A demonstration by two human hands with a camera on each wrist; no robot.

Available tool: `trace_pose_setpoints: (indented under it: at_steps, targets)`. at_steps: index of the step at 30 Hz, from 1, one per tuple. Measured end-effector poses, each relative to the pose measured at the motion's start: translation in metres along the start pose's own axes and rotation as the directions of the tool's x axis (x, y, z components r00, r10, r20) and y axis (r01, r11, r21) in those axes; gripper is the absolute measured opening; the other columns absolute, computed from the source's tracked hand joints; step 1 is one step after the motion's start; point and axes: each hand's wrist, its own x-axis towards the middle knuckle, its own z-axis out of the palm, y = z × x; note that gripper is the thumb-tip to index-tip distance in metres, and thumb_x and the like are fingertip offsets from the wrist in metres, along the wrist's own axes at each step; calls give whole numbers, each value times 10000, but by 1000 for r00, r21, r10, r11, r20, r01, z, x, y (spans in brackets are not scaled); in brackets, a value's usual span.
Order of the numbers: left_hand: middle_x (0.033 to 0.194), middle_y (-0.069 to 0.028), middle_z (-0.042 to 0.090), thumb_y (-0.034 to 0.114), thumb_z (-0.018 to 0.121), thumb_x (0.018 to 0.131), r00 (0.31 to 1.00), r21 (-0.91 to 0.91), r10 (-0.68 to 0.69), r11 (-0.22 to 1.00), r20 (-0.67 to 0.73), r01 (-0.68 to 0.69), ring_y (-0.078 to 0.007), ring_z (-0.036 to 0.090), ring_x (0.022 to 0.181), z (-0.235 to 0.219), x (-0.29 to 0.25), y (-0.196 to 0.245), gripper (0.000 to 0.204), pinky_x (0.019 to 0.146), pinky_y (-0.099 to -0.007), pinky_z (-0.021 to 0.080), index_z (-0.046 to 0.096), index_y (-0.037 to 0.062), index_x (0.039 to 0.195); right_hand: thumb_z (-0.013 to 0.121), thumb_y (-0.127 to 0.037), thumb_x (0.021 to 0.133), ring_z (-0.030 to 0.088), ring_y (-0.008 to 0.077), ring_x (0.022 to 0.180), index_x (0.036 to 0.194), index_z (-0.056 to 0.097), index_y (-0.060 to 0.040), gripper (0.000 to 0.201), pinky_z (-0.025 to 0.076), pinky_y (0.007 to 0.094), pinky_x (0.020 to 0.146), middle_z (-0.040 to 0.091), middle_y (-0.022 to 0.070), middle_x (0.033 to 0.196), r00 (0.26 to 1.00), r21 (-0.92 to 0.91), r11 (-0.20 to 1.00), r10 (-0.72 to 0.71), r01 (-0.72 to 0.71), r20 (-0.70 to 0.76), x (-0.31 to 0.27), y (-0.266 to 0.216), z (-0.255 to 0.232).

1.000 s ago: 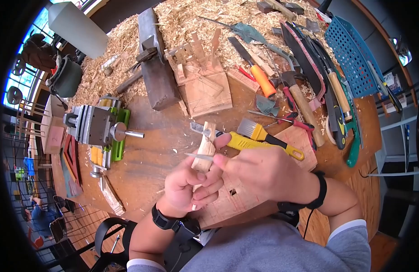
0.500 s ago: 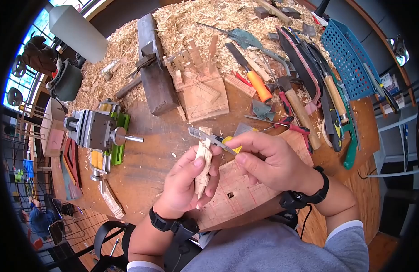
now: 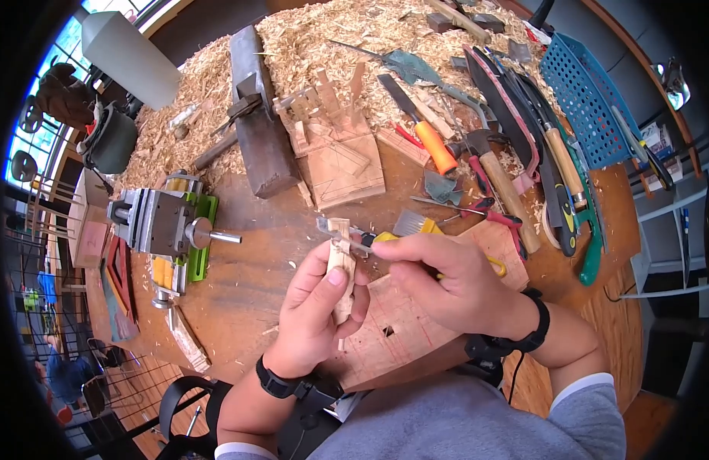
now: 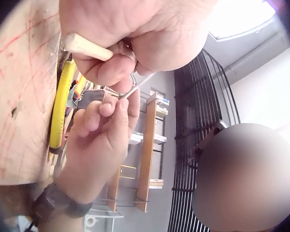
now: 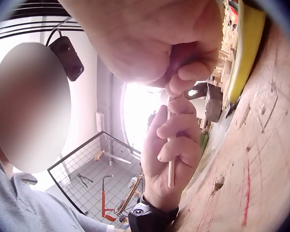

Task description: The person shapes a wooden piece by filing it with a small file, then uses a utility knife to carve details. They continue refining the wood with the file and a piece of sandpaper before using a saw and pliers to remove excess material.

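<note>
In the head view my left hand (image 3: pixel 308 314) grips a small carved stick of pale wood (image 3: pixel 340 257), thumb along its face, its top end rising past the fingers. Its narrow lower end (image 5: pixel 171 171) protrudes below the fingers in the right wrist view. My right hand (image 3: pixel 462 284) pinches a thin grey metal strip (image 3: pixel 356 245) between thumb and fingers. That strip lies across the upper part of the stick. Its slim shaft (image 4: pixel 137 88) shows between both hands in the left wrist view. I cannot tell whether it is a blade or a small file.
Under my hands is a wooden board (image 3: pixel 400 322) with red lines and a square hole. A yellow-handled utility knife (image 4: pixel 62 106) and a brush (image 3: pixel 416 224) lie just beyond. A vise (image 3: pixel 159 218) stands left; a hammer (image 3: pixel 500 180), saws and a blue basket (image 3: pixel 588 100) lie right. Shavings cover the back.
The right hand drew the metal strip back and brought it across the stick again, higher up. The left hand shifted its grip, so its thumb now lies along the stick's face.
</note>
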Motion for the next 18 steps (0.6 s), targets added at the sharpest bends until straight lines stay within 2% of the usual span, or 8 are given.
trace_pose_setpoints:
  at_steps: [2,3,5,8,15,18]
  targets:
    - [1014,-83,592,259,516,1033,999,-45,33,998,-26,-34,-122,552,649,2,-1,-3,434,417,-199,352,440,38,1399,602,48,876,615,261,706,1237,641,-33,372,488,346,644,616,123,813,980,-170,967,-197,189,-27,-1,2,-5]
    - [1014,-83,592,259,516,1033,999,-41,33,999,-26,-34,-122,552,649,3,-1,-3,434,417,-199,352,440,38,1399,602,48,876,615,261,706,1237,641,-33,372,488,346,644,616,123,813,980,-167,967,-199,191,-29,0,2,-2]
    - [1014,-73,592,261,509,1038,998,-73,23,997,-65,-28,-116,556,721,4,-1,-3,432,435,-197,367,438,43,1405,611,54,835,593,301,699,1248,639,-16,420,490,381,648,583,115,810,960,-276,922,-279,272,14,-1,3,2]
    - [1033,-59,572,225,470,1063,998,-93,56,994,-22,-58,-98,541,806,-3,-1,-4,401,493,-193,382,438,65,1429,622,31,828,599,306,698,1252,635,4,426,495,389,638,577,118,828,961,-340,899,-263,275,82,-7,-1,5]
    - [989,-66,600,245,479,1055,1000,-25,-15,1000,-15,15,-89,522,745,1,-3,-9,397,480,-187,373,465,49,1400,637,11,822,595,280,682,1236,638,20,414,492,375,607,538,111,792,952,-312,899,-295,306,83,0,2,7]
    - [1005,-43,562,218,477,1065,996,-50,68,996,-65,-71,-67,502,781,-2,-2,1,398,506,-185,372,451,48,1424,644,16,811,589,272,672,1227,641,19,417,490,369,593,527,104,779,953,-376,876,-274,304,131,-4,1,4]
